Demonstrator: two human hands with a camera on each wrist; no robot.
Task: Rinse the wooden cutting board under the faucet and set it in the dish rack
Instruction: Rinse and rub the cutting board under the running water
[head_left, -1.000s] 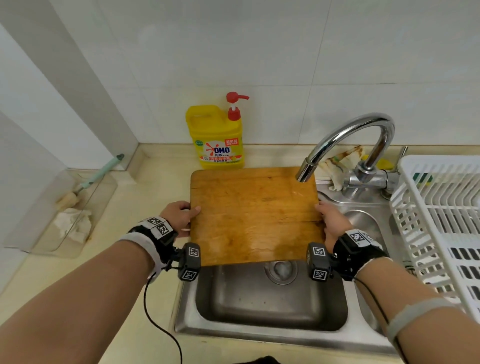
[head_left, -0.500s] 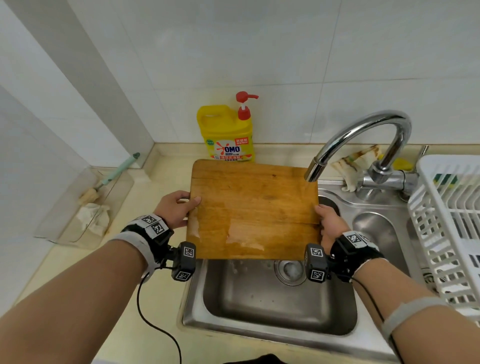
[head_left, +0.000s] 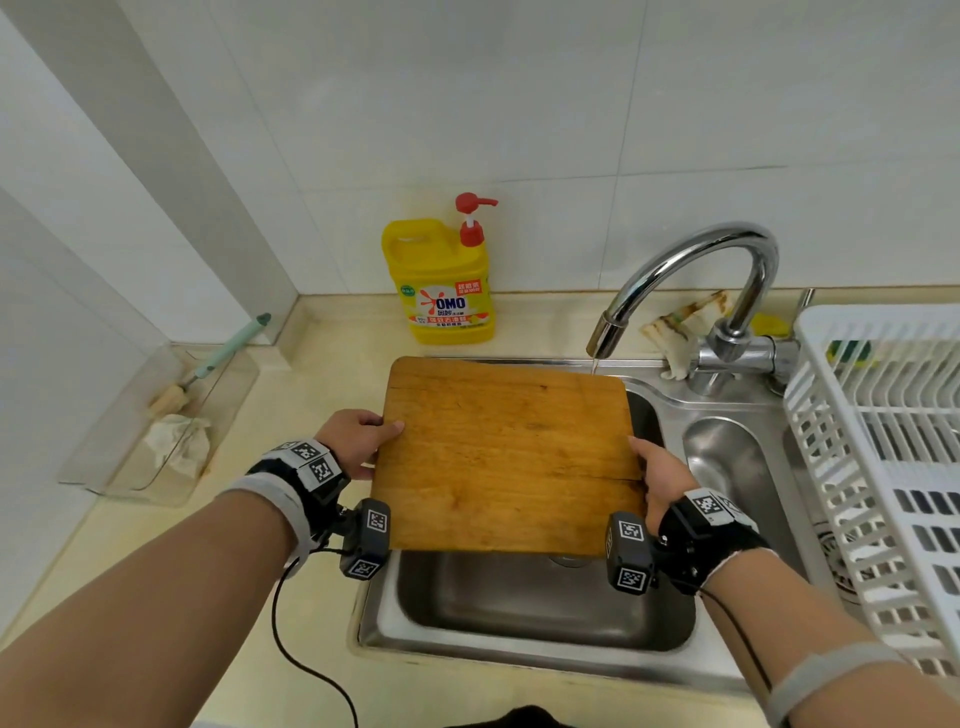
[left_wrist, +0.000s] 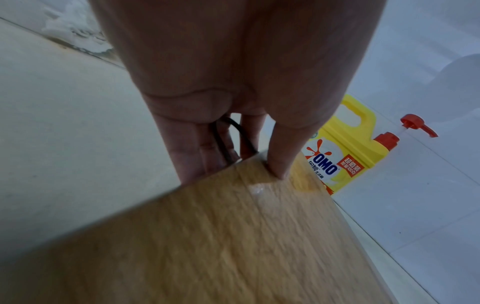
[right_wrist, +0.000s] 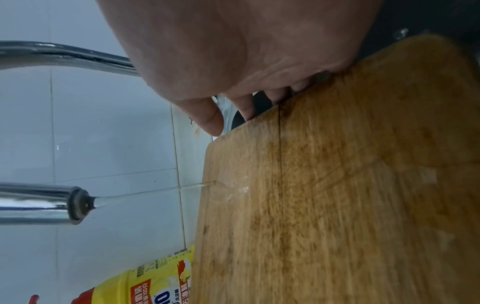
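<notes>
Rinsing now: I hold the wooden cutting board (head_left: 509, 457) between my left hand (head_left: 353, 434) and right hand (head_left: 657, 467), each clamped on an edge, above the sink (head_left: 545, 613).
Stream: faucet (head_left: 691, 280) water strikes the far corner beyond my right hand.
Next: sweep the face, then dish rack (head_left: 883, 441), right of that hand.

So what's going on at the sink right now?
A person is rinsing a wooden cutting board over the sink. The left hand holds its left edge and the right hand its right edge. A thin stream from the faucet lands near the board's far right corner. The white dish rack stands to the right; the board is not in it yet.
</notes>
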